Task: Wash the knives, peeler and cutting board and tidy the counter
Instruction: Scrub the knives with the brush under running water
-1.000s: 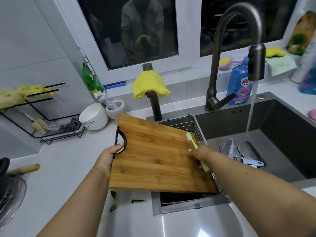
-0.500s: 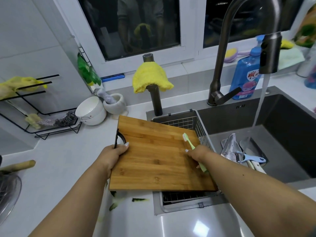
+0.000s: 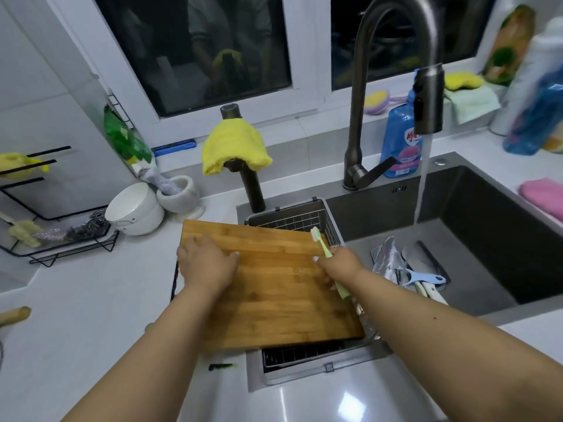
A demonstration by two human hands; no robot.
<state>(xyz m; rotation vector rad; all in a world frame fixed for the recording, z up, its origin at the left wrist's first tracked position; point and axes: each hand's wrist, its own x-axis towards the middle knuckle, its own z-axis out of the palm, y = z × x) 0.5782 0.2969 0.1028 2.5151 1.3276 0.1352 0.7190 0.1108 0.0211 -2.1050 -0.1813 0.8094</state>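
Left hand (image 3: 207,264): your palm down, fingers spread flat, pressing.
Right hand (image 3: 341,263): your fingers curled in a grip, wrist low.
Arms: both extended forward.

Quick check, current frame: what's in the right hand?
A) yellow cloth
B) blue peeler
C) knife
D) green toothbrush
D. The right hand grips a green toothbrush, its bristle end over the cutting board; the blue peeler lies in the sink with the knives, and the yellow cloth hangs on a post behind.
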